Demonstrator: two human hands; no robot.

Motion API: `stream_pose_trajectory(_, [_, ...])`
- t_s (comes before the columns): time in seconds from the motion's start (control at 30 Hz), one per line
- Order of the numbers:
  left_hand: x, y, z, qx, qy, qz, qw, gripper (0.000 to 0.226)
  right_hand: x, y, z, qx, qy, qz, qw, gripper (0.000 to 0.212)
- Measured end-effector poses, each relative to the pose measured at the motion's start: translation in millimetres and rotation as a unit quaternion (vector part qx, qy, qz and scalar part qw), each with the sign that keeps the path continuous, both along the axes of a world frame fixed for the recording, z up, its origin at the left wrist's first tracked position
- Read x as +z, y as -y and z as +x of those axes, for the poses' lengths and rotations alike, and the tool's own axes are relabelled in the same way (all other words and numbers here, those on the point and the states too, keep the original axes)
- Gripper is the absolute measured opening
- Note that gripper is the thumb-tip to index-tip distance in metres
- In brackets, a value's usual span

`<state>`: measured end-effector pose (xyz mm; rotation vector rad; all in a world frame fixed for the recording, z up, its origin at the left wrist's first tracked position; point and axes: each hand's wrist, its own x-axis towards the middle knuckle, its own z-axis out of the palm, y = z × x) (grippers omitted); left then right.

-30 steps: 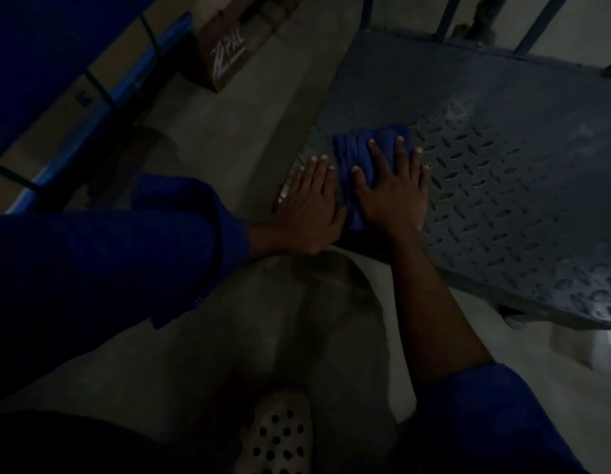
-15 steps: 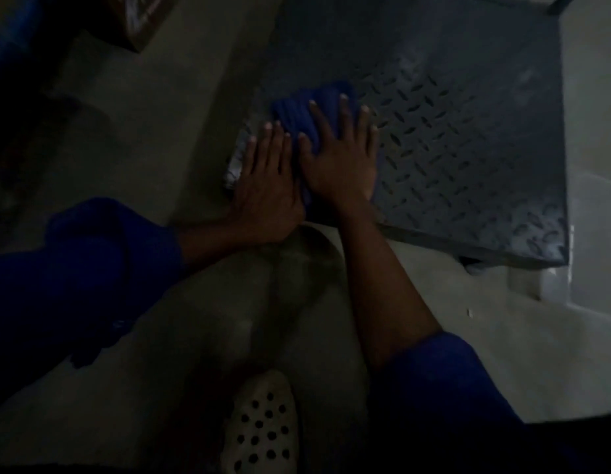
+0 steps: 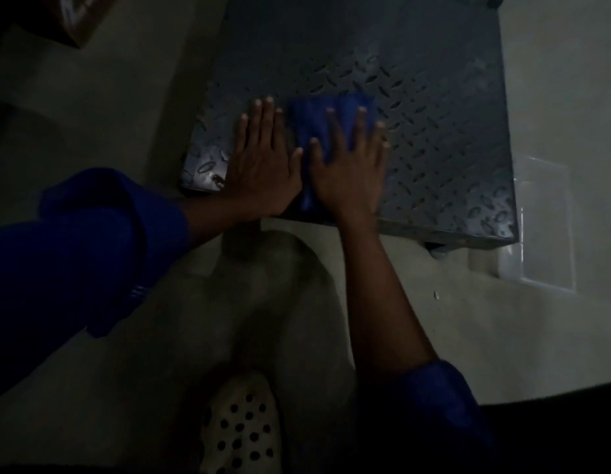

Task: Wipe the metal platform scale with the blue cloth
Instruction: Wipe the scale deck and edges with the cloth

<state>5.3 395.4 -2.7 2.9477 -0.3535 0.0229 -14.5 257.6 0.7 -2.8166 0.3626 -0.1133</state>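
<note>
The metal platform scale (image 3: 441,159) is a dark tread-pattern plate low on the floor, filling the upper middle of the head view. A folded blue cloth (image 3: 314,121) lies near its front edge. My right hand (image 3: 348,165) presses flat on the cloth with fingers spread. My left hand (image 3: 263,165) rests flat on the bare plate just left of the cloth, fingers straight, holding nothing. Both forearms reach up from blue sleeves.
A grey concrete floor (image 3: 434,319) surrounds the scale. A white perforated shoe (image 3: 242,429) shows at the bottom middle. A brown cardboard box (image 3: 81,18) sits at the top left. A pale glossy tile (image 3: 543,227) lies to the right of the scale's front corner.
My right hand has slid the cloth to the right along the front of the plate. My left hand stays flat beside it. The camera has tilted down and shifted.
</note>
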Motion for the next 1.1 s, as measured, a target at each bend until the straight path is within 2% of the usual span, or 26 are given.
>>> stream_pose_trajectory(0.07, [-1.3,2.7,2.2,-0.013,-0.002,-0.001,1.0,0.08,0.2,-7.1,1.6,0.054,0.01,0.013,0.998,0.06])
stream_pose_trajectory(0.17, [-2.6,5.8,3.6,-0.007,0.011,0.0,1.0,0.077,0.2,23.0,-8.0,0.065,0.014,0.014,0.998,0.061])
stream_pose_trajectory(0.4, [-1.2,26.1,7.1,-0.058,0.023,-0.022,0.998,0.079,-4.2,103.1,-55.9,-0.139,0.024,0.018,0.99,0.063])
stream_pose_trajectory(0.6, [0.7,46.3,4.9,-0.102,0.022,-0.031,0.994,0.081,-6.5,62.6,-71.3,-0.045,0.041,-0.004,0.998,0.06])
stream_pose_trajectory(0.8, [-4.8,58.5,3.1,-0.075,0.038,-0.044,0.996,0.08,-11.8,119.7,-106.0,-0.199,0.032,-0.006,0.98,0.063])
stream_pose_trajectory(0.97, [-4.1,76.3,8.5,-0.052,0.039,-0.028,0.998,0.084,-4.0,156.9,-85.5,-0.304,0.016,0.02,0.952,0.061])
stream_pose_trajectory(1.1, [-6.6,86.5,16.9,-0.043,0.045,-0.026,0.998,0.087,-7.2,144.5,-60.4,-0.349,0.04,0.002,0.936,0.062])
